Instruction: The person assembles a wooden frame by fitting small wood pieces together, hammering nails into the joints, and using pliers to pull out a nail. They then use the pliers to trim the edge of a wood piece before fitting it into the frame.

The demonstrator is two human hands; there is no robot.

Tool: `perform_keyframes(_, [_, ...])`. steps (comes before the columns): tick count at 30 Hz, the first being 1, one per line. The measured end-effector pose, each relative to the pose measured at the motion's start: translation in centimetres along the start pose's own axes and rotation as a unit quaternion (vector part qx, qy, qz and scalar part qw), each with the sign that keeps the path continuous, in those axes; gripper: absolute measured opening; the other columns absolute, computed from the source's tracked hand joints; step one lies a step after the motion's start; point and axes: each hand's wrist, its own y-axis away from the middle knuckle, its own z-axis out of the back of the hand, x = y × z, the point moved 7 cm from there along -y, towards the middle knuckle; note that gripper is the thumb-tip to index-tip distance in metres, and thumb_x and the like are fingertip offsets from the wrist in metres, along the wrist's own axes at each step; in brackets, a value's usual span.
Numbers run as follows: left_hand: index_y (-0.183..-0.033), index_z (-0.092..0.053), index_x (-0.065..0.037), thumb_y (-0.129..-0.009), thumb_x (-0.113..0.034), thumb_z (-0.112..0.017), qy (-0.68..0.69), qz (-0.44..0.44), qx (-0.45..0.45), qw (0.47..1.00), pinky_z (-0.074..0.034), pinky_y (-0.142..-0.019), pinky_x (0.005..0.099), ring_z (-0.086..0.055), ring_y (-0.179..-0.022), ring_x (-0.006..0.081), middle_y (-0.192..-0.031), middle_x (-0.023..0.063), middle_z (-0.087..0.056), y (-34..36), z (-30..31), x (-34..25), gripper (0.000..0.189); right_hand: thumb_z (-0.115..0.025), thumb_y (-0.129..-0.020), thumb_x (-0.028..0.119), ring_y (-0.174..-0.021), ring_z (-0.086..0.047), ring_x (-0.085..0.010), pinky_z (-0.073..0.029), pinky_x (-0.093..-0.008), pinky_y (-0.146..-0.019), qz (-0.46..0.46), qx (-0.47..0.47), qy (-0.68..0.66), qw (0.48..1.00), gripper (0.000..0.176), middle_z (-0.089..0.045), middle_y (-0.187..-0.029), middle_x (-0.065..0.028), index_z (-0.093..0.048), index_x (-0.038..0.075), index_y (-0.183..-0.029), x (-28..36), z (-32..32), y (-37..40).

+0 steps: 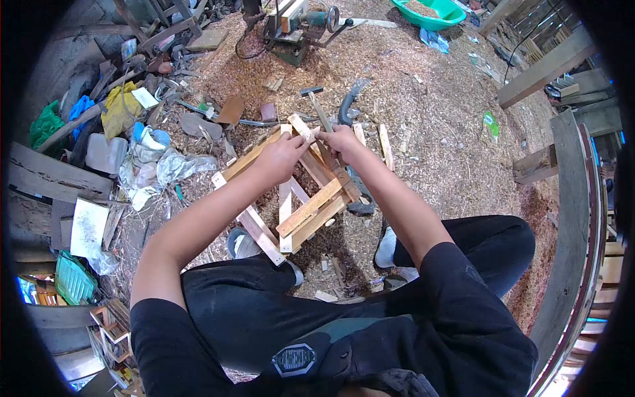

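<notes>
A small slatted wooden frame (286, 205) stands tilted on the ground between my feet. At its upper end, my left hand (281, 157) has its fingers pressed together over the end of a slat (301, 126); what they pinch is too small to tell. My right hand (341, 141) is closed around the handle of a hammer (320, 111), whose dark head points up and away from me. Both hands nearly touch at the fingertips. Just beyond my right hand, a dark curved piece (346, 102) lies on the shavings.
Wood shavings (436, 99) cover the ground. A machine with a handwheel (307, 23) and a green basin (430, 14) stand at the far side. Rags, plastic and scraps (142, 159) pile up at left. Wooden posts and a rail (562, 231) run along the right.
</notes>
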Motion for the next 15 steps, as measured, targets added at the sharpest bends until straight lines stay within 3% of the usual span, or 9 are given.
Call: perform_keyframes(15, [-0.139,-0.064,-0.003,-0.078,0.005,-0.062,0.006,-0.006,-0.004,1.0,-0.056,-0.098,0.0406,-0.06,-0.116,0.0318,-0.136,0.0096,-0.063,-0.2,0.48,0.06,0.061,-0.082,-0.092,0.023,-0.056,-0.055,-0.0155,-0.041,-0.035,-0.05,-0.01,-0.003,-0.07,0.997,0.023,-0.062,-0.07,-0.0038,-0.071,0.003,-0.093,-0.37,-0.43,0.08])
